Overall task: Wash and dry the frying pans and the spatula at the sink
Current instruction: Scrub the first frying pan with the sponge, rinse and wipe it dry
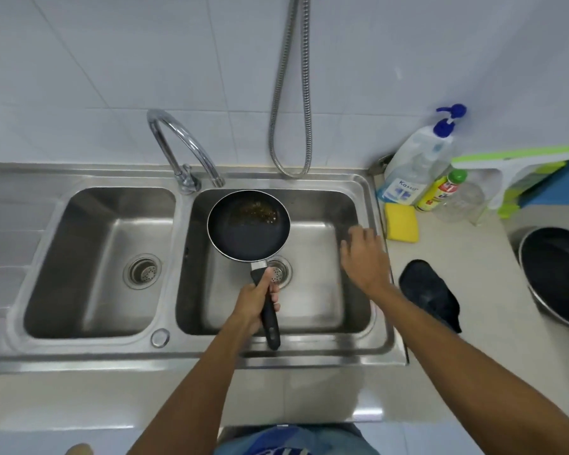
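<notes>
A small black frying pan (248, 224) with brown residue at its far side hangs level over the right sink basin (312, 303). My left hand (255, 302) is shut on its black handle. My right hand (367, 257) hovers open over the basin's right side, fingers spread, holding nothing, just short of a yellow sponge (402, 222) on the counter. A second, larger dark frying pan (555, 274) rests on the counter at the far right, cut off by the frame edge. I see no spatula.
A curved chrome tap (184, 149) ends above the small pan; no water runs. A metal shower hose (291, 93) hangs on the wall. Soap pump bottle (414, 162), dish liquid bottle (442, 190), green-white squeegee (513, 169) and dark cloth (429, 295) crowd the right counter. Left basin (96, 257) holds nothing.
</notes>
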